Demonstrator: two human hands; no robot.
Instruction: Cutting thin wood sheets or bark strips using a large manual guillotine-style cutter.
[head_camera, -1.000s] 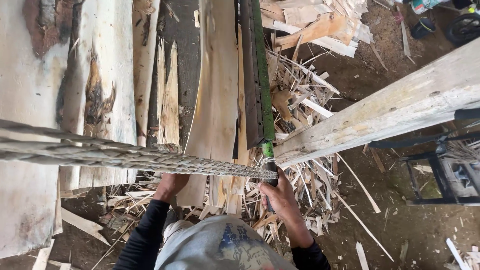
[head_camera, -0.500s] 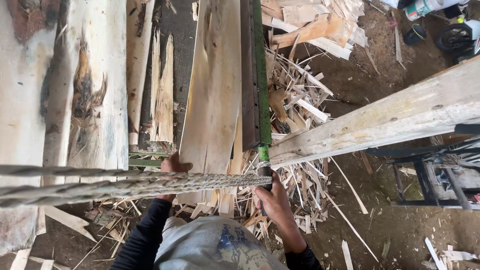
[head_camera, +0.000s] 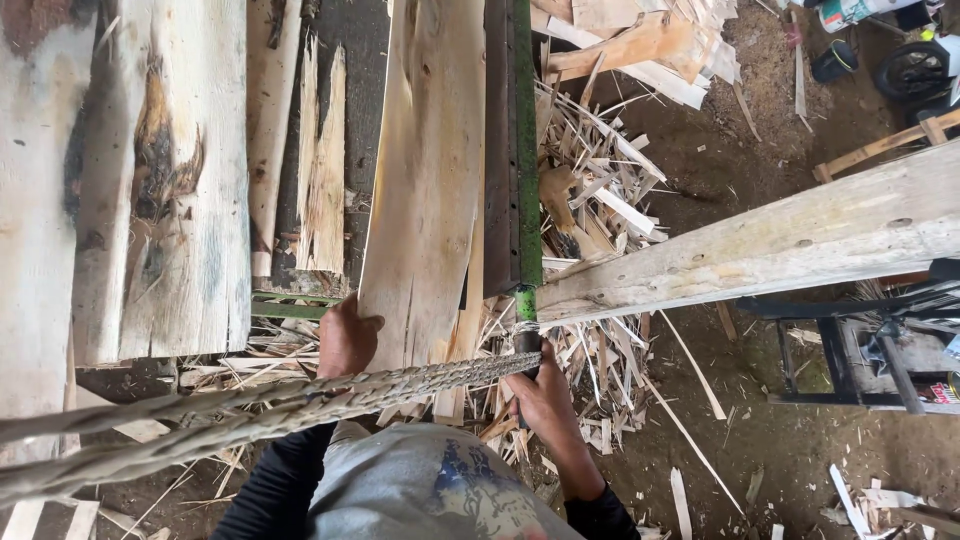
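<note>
Fingers on pale plank, long axis pointing straight away.

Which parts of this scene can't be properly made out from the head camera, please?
- Right hand: what it grips is hidden behind the rope.
- Rope: its left end is cut off by the frame edge.
- Left hand on the plank: fingers hidden under the plank end.

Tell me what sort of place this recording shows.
Most likely a small sawmill or wood workshop. Rough-sawn planks lie side by side, offcuts and splinters litter the dirt floor, and the left hand rests on a plank's end while the right hand grips a green lever's handle.
</note>
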